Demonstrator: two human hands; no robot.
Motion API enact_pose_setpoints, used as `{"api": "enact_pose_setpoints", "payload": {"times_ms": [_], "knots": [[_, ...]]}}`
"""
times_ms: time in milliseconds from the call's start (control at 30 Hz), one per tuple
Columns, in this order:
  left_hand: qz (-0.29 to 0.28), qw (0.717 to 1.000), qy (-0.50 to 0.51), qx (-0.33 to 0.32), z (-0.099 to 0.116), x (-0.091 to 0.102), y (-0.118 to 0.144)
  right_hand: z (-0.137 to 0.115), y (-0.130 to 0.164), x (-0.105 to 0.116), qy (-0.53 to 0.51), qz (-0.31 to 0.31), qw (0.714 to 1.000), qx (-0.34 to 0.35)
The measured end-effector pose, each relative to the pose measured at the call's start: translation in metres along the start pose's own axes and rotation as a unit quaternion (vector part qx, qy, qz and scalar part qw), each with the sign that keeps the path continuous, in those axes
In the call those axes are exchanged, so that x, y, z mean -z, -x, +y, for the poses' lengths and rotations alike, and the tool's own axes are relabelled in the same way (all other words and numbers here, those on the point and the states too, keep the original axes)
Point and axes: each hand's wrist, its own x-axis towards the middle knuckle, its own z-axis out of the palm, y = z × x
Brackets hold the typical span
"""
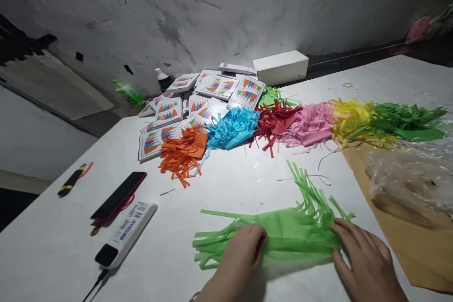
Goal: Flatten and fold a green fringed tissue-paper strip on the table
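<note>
A light green tissue-paper tassel (290,231), fringed at both ends, lies across the white table in front of me. My left hand (244,247) has its fingers curled on the left part of the paper, where the strips begin; its fingertips are partly hidden. At the right end, my right hand (368,252) holds the paper's edge between thumb and fingers. Behind it runs a row of folded tassels: orange (187,153), blue (233,127), dark red (278,120), pink (311,122), yellow (354,115) and dark green (410,118).
Printed packets (215,86) pile up at the back beside a white box (281,67). A power strip (129,231), a phone (120,193) and a cutter (71,180) lie left. Brown paper (424,255) and clear plastic bags (410,179) are right. White string (320,170) lies mid-table.
</note>
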Motion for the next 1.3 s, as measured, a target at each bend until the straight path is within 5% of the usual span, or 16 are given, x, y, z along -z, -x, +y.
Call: {"api": "enact_pose_setpoints", "payload": {"times_ms": [267,367,433,500,600,700,833,1200,1300], "knots": [[0.074,0.995,-0.029,-0.056,-0.004,-0.015,0.020,0.037,0.000,0.017,0.073,0.013,0.993,-0.093],[0.085,0.994,-0.033,-0.067,-0.003,-0.017,0.023,0.049,-0.006,0.033,0.113,0.065,0.981,-0.141],[0.076,0.994,-0.034,-0.074,0.000,-0.016,0.023,0.038,-0.014,0.040,0.056,0.116,0.987,-0.100],[0.060,0.995,-0.033,-0.074,0.003,-0.013,0.022,0.013,-0.025,0.040,-0.065,0.112,0.991,0.022],[0.037,0.997,-0.022,-0.060,0.008,-0.009,0.019,-0.029,-0.043,0.032,-0.197,-0.017,0.971,0.133],[0.017,0.999,-0.005,-0.041,0.008,-0.005,0.018,-0.048,-0.051,0.021,-0.272,-0.102,0.949,0.123],[-0.004,1.000,0.013,0.004,0.006,0.000,0.013,-0.047,-0.046,0.012,-0.267,-0.122,0.951,0.097],[-0.051,0.995,-0.035,0.074,0.018,0.014,-0.034,-0.046,-0.048,-0.001,-0.091,-0.032,0.995,-0.024],[-0.051,0.994,-0.043,0.083,0.018,0.014,-0.036,-0.049,-0.046,0.007,-0.103,0.002,0.994,0.044]]}}
